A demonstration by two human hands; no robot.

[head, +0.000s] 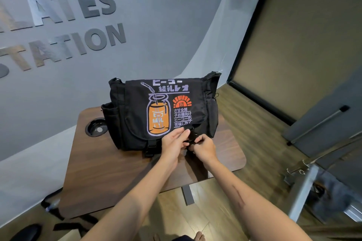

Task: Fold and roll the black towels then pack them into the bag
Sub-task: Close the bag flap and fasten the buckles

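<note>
A black messenger bag (135,107) with an orange and lilac jar print stands on a dark wooden table (109,170), its flap down over the front. Both hands meet at the flap's right buckle (191,130). My left hand (173,143) pinches the upper part of the buckle with fingers and thumb. My right hand (203,147) grips the lower strap part just below it. A second buckle (150,144) hangs at the flap's lower left. No black towels are visible.
A round cable hole (96,127) sits in the table's far left corner. A grey wall (137,25) with raised letters rises behind the table. A black strap (58,215) trails on the floor at the left. A grey door with a bar handle (321,123) stands at the right.
</note>
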